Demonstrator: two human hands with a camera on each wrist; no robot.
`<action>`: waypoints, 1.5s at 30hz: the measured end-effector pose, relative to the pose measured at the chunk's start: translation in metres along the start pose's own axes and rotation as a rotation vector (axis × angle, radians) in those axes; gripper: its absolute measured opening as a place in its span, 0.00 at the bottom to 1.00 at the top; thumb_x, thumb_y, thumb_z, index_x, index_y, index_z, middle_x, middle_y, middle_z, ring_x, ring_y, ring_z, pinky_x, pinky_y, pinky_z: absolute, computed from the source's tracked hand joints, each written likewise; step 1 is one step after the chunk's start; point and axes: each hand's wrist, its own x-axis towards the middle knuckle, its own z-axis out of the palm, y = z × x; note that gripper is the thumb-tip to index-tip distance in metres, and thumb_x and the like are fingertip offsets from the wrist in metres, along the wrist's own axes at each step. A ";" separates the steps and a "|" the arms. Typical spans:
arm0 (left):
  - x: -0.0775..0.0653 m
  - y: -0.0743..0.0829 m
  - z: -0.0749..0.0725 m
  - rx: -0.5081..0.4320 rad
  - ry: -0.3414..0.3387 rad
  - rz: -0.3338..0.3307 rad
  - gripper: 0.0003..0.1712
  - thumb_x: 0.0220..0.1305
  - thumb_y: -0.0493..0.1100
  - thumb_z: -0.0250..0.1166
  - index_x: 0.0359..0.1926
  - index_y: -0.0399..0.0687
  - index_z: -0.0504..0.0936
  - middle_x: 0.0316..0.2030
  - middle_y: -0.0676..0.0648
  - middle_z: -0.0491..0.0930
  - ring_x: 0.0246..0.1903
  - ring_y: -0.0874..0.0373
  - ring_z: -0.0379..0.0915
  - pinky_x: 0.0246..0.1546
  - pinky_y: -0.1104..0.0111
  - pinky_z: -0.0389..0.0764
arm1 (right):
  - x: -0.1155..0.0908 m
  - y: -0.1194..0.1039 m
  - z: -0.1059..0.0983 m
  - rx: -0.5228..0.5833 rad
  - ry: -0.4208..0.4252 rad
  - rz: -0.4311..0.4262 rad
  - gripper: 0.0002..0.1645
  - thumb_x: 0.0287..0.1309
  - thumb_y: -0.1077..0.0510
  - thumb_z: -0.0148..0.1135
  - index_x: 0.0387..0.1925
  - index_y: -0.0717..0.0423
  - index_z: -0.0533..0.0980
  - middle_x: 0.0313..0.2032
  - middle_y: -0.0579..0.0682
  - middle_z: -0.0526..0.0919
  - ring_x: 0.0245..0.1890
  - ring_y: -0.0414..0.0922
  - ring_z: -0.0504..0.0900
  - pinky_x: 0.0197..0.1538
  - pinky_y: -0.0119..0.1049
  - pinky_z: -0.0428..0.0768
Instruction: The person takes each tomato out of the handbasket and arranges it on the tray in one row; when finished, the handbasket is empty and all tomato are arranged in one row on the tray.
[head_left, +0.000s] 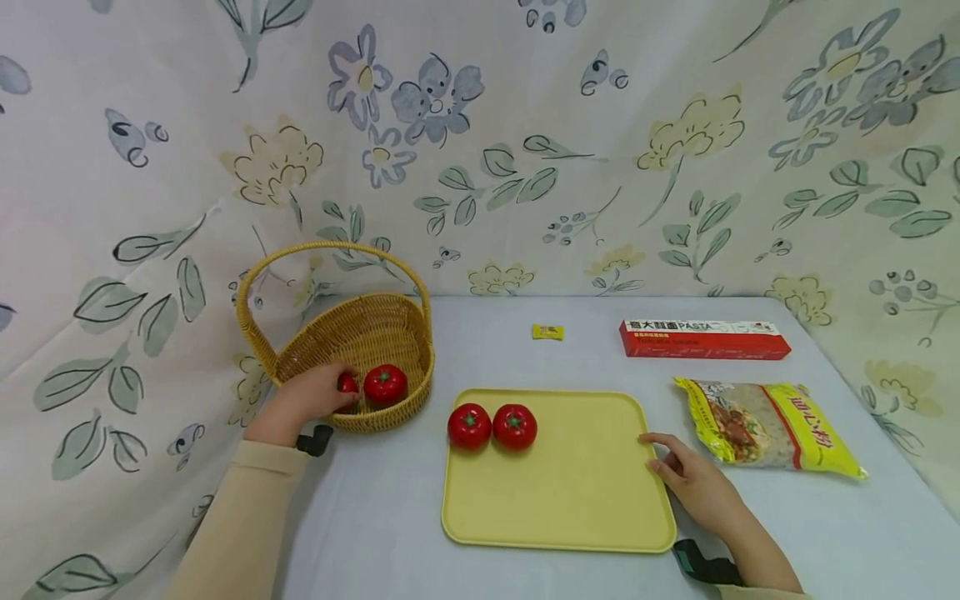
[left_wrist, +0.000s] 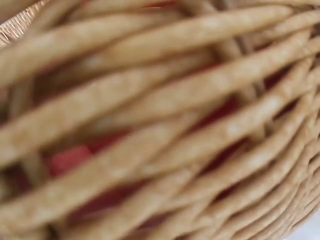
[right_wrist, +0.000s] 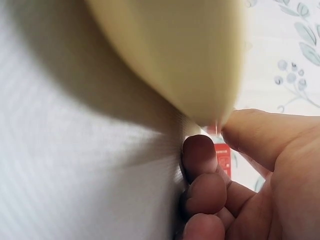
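At the far left, a beige sleeve (head_left: 243,517) leads to the left hand (head_left: 303,407), a dark strap (head_left: 315,440) at its wrist. The hand reaches over the near left rim of a wicker basket (head_left: 390,337) with a tall arched handle, its fingers curled round a red tomato (head_left: 347,383) inside, partly hidden by them. A second tomato (head_left: 386,385) sits just to the right in the same basket. The left wrist view shows only blurred wicker up close, with red showing through the gaps.

Right of the basket, a yellow tray (head_left: 577,475) lies flat on the white counter (head_left: 367,517). Near its upper left corner are a third tomato (head_left: 469,427) and a fourth tomato (head_left: 514,427), side by side, green stem marks facing up. Beyond the tray's far edge lies a small yellow packet (head_left: 547,332).

Farther right, the right hand (head_left: 697,483) pinches the tray's right rim with thumb and forefinger, the other fingers bent low beside the counter. Behind it rests a red and white pasta box (head_left: 705,340); nearer, just right of the hand, lies a yellow and clear noodle bag (head_left: 772,425). A flower-printed cloth (head_left: 480,225) hangs behind everything.
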 end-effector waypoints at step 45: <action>-0.044 0.152 0.022 -0.321 0.271 0.441 0.23 0.69 0.45 0.74 0.63 0.58 0.83 0.64 0.47 0.72 0.61 0.46 0.73 0.57 0.54 0.83 | -0.001 0.000 -0.001 0.006 0.002 -0.018 0.27 0.75 0.55 0.62 0.71 0.52 0.71 0.30 0.50 0.70 0.29 0.47 0.70 0.28 0.35 0.65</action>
